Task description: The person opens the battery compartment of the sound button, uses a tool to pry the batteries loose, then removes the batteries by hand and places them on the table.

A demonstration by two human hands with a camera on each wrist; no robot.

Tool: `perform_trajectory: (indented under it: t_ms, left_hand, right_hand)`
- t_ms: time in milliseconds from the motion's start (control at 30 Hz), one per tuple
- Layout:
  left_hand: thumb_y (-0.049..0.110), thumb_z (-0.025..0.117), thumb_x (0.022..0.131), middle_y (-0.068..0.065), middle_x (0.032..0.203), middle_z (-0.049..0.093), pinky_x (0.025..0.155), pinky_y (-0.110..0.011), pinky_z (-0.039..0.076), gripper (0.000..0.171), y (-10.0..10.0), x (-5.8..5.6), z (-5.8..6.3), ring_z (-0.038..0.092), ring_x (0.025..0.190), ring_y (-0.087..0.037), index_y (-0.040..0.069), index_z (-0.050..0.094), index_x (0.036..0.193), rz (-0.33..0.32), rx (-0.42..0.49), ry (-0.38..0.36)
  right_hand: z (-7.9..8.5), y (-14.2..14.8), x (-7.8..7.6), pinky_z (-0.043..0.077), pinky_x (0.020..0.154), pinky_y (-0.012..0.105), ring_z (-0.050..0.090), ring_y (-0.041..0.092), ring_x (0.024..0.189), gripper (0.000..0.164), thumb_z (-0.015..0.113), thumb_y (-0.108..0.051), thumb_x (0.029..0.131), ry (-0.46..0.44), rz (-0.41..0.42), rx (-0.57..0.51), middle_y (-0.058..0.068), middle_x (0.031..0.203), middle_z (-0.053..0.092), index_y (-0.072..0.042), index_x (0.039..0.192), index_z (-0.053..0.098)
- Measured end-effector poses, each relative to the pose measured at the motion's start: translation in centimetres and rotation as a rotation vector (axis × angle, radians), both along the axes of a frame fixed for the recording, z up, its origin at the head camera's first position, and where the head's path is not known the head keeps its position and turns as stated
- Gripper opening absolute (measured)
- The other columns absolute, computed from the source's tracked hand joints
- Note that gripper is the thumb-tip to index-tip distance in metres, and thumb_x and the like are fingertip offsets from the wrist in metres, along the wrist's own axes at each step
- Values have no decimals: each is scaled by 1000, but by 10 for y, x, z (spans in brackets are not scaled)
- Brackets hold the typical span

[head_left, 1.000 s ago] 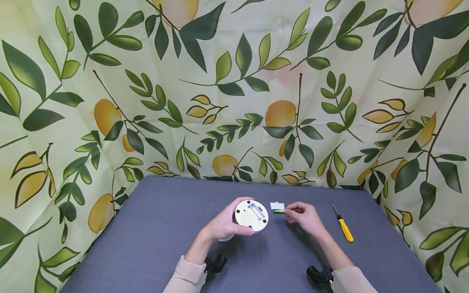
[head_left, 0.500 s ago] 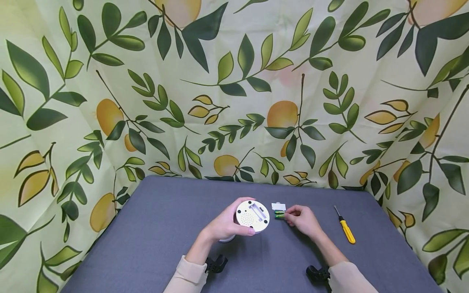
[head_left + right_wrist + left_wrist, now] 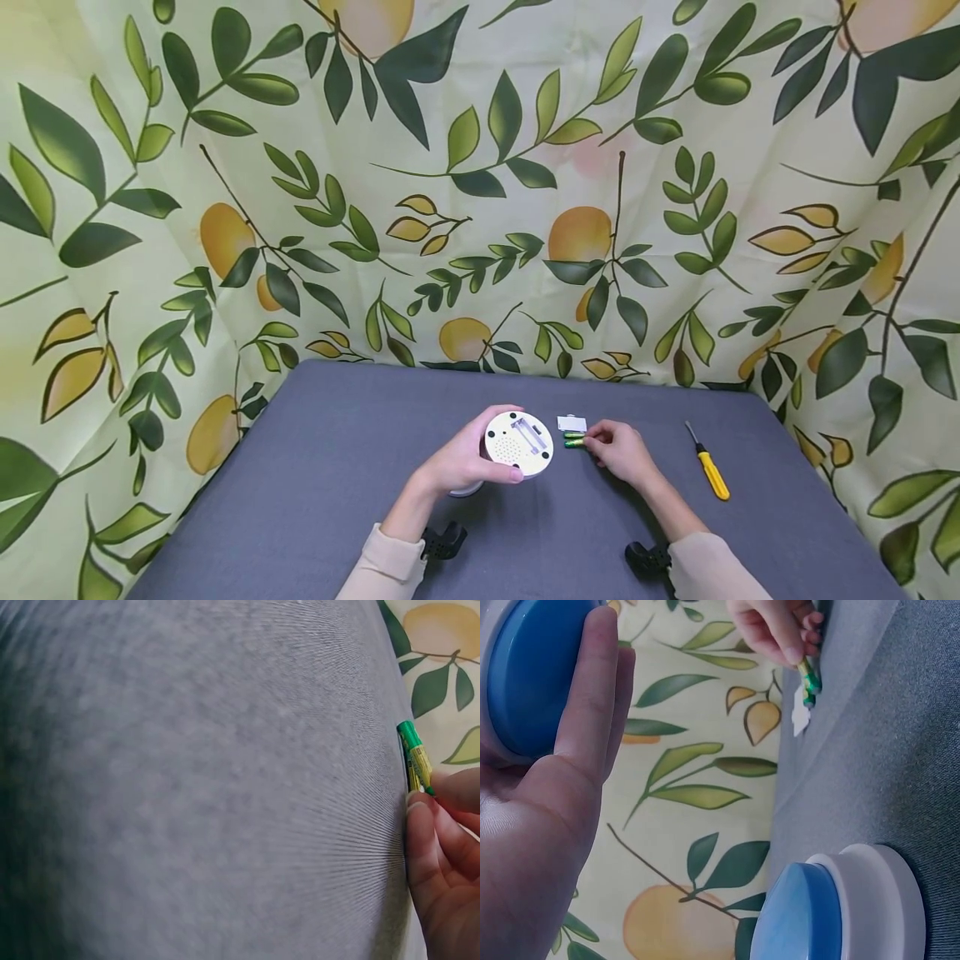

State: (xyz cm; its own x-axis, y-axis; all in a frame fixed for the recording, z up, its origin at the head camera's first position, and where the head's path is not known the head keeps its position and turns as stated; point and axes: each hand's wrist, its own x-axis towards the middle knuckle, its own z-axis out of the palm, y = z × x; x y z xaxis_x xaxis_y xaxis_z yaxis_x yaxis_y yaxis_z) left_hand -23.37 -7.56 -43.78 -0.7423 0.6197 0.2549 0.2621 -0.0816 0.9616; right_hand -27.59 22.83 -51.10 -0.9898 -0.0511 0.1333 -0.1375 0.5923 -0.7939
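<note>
My left hand (image 3: 463,460) grips a round white push-button light (image 3: 510,450) by its rim, tipped so its underside faces the head camera. An uncovered battery compartment shows there, with no green battery visible in it. The left wrist view shows its blue dome (image 3: 536,675) against the fingers. On the table to the right, the thumb and fingertips of my right hand (image 3: 621,452) pinch one end of a green-and-yellow battery (image 3: 415,754). A second green battery (image 3: 572,434) lies right alongside it. Just behind them lies the white battery cover (image 3: 572,423).
A second blue-domed white push-button light (image 3: 881,900) stands on the table beneath my left hand, mostly hidden in the head view. To the right lies a yellow-handled screwdriver (image 3: 711,475). A leaf-patterned cloth (image 3: 420,250) hangs behind the grey table (image 3: 337,467).
My right hand has brought its battery slightly toward me and down beside the other one, which now shows next to it. The left hand and its light stay in place.
</note>
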Motion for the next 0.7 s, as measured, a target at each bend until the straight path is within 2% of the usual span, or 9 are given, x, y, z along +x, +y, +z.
perform_trajectory:
  t_ms: [333, 533, 700]
  left_hand:
    - [4, 83, 77, -10, 122, 60, 92, -26, 48, 80, 1, -2, -1, 59, 106, -17, 4, 42, 147, 10, -12, 2]
    - [5, 83, 77, -9, 122, 60, 92, -26, 48, 82, 3, -1, -2, 59, 106, -17, 5, 41, 147, 23, -28, -6]
    - [5, 83, 77, -9, 121, 60, 91, -26, 49, 81, 4, -1, -5, 60, 106, -17, 5, 42, 147, 17, -25, -20]
  right_hand:
    - [5, -4, 2, 51, 52, 26, 59, 13, 55, 6, 72, -5, 91, 1, -45, 57, 2, 73, 65, 0, 87, 70]
    - [7, -2, 3, 54, 54, 27, 61, 15, 60, 5, 71, -4, 91, -6, -56, 7, 4, 75, 65, 2, 92, 71]
    - [18, -1, 7, 53, 54, 28, 62, 18, 61, 7, 70, -4, 92, 20, -58, -34, 5, 75, 66, 2, 96, 72]
